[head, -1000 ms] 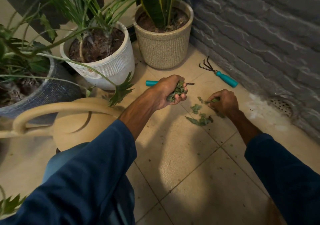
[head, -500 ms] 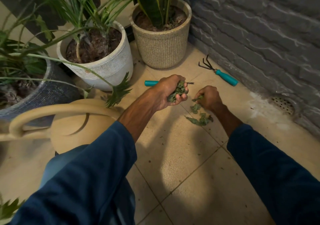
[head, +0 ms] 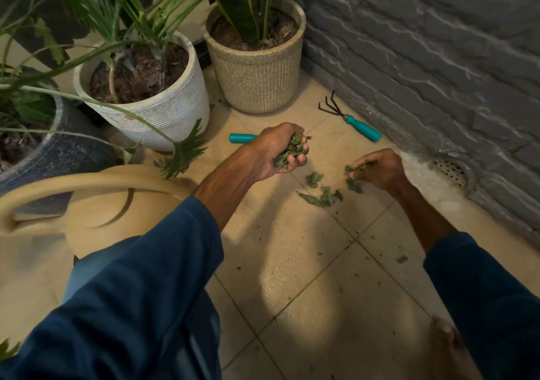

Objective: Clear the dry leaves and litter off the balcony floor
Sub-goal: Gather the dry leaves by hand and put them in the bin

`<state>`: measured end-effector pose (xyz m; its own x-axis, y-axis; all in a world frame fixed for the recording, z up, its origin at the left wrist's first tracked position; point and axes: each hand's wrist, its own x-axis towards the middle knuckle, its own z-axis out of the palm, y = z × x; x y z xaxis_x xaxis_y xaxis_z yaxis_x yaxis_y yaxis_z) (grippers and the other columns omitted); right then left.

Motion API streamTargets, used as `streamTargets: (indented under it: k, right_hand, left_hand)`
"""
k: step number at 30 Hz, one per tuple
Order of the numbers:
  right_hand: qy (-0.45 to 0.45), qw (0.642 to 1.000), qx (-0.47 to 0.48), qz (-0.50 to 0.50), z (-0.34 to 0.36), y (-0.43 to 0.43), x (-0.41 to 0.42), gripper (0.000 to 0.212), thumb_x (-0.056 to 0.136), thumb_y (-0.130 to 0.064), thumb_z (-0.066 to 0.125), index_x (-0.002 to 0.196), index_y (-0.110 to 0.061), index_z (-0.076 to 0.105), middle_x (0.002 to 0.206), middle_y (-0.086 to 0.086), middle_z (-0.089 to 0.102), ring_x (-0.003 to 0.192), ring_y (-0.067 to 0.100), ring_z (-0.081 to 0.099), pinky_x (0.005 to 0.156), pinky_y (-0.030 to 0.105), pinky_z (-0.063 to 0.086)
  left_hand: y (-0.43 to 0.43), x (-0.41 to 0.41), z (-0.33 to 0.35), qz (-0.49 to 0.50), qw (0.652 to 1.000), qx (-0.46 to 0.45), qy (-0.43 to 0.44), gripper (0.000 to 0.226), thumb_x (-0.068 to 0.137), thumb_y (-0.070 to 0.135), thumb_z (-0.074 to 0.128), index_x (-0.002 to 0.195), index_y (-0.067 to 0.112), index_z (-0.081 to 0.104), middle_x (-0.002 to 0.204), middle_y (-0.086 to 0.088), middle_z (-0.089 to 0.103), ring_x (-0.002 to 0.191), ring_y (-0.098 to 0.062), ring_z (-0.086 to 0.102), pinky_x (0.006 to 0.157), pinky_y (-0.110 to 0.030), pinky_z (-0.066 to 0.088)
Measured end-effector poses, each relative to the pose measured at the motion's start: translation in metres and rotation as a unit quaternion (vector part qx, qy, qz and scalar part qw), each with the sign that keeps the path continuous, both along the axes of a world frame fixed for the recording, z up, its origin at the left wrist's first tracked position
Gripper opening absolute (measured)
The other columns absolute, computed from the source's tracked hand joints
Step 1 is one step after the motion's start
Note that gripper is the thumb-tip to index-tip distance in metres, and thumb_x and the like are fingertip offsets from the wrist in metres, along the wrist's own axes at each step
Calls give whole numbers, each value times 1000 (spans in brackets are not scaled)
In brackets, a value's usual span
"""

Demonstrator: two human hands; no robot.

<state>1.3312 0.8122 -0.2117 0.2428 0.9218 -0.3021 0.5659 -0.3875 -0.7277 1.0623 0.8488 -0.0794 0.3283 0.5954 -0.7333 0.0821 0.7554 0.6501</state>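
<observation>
My left hand [head: 271,152] is clenched round a wad of leaves [head: 290,150], held just above the balcony floor [head: 292,263]. My right hand [head: 382,171] pinches a leaf [head: 358,168] down on the tiles, near the floor's wall-side edge. The loose leaves [head: 324,198] lie between my hands. They look light, dry and crumbly, so I judge a soft pinch or a scoop best. The wall [head: 423,73] and drain [head: 448,171] close off the right; open tile lies toward me.

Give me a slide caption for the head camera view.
Left hand holds gathered leaves while right hand pinches more off the floor.
</observation>
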Motion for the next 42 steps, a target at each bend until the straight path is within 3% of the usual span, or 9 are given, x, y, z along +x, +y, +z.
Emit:
streamTargets:
  k: [4,9,11,15,21,26,32,38,42]
  right_hand:
    - [-73,995,-14,60,-15,-16,-4,21,76,-7,86,95,-14,79,94,-1,73,93,10,62,73,12,40]
    - [-142,988,-22,57,-37,-19,-18,35,78,-3,83,110,-13,75,117,5,68,110,19,61,92,26,46]
    - [-159,985,-12,58,-42,-21,-25,29,81,-2,79,108,-12,76,116,7,67,105,20,62,92,28,49]
    - [-156,987,-4,29,-49,-25,-32,13,85,-5,76,95,-13,76,105,4,67,90,14,62,78,24,51]
    - [-18,998,-6,-58,-19,-23,-23,21,79,-4,83,97,-12,80,92,1,76,91,13,71,86,31,59]
    - [161,976,86,-117,56,-36,-40,34,73,-2,86,105,-12,77,98,5,78,78,11,74,67,23,61]
    - [271,951,147,-41,150,-53,-77,28,77,1,83,98,-16,77,90,4,79,70,8,72,61,18,57]
    - [170,968,183,26,162,-48,-103,30,75,1,85,103,-7,78,90,6,79,81,25,77,72,32,63]
    - [87,978,189,30,156,-43,-109,27,74,-3,87,99,-10,81,84,-2,78,72,7,73,66,15,56]
  left_hand:
    - [-1,3,1,-8,1000,4,-1,32,106,26,45,75,20,52,63,3,53,47,-9,50,35,-12,31]
    - [0,0,-3,-11,1000,11,-5,31,105,25,46,76,19,54,64,2,56,48,-10,51,36,-13,33]
    - [1,-2,-5,-7,1000,10,-6,31,105,26,46,76,19,54,64,2,56,48,-10,51,35,-14,33]
    - [1,-2,-6,-8,1000,11,-4,31,105,26,47,77,19,55,65,2,56,49,-10,52,35,-14,35]
    - [0,4,-8,-18,1000,13,-4,30,105,27,47,77,20,56,66,1,57,50,-10,53,36,-14,35]
    - [-4,12,-11,-11,1000,4,15,31,106,29,47,78,19,55,66,1,57,50,-11,53,34,-15,35]
    - [-14,28,-7,15,998,-44,-31,31,106,28,42,81,15,54,67,-1,55,48,-12,52,32,-14,33]
    - [-24,41,-2,46,995,-57,-65,38,104,26,24,96,13,58,69,-7,62,57,-14,52,36,-14,33]
    - [-24,39,0,61,994,-54,-65,36,100,25,28,88,11,58,66,-6,58,59,-16,53,37,-16,37]
